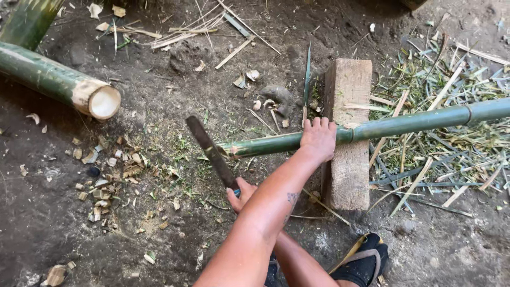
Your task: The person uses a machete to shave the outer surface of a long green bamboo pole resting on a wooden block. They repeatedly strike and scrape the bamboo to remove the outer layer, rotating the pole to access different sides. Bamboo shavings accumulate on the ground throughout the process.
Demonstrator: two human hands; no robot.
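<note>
Head view: left hand (319,139) on bamboo pole (404,124)

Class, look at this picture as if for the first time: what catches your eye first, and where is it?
At centre, a thin green bamboo pole lies across a wooden block, pinned there by the left hand. Just left of it, the right hand holds a dark machete with its blade at the pole's cut end. A thick bamboo culm lies upper left.

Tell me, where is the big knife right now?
In the head view, the knife is left of centre, held in the right hand, its blade against the cut end of the thin bamboo pole lying across the wooden block.
</note>
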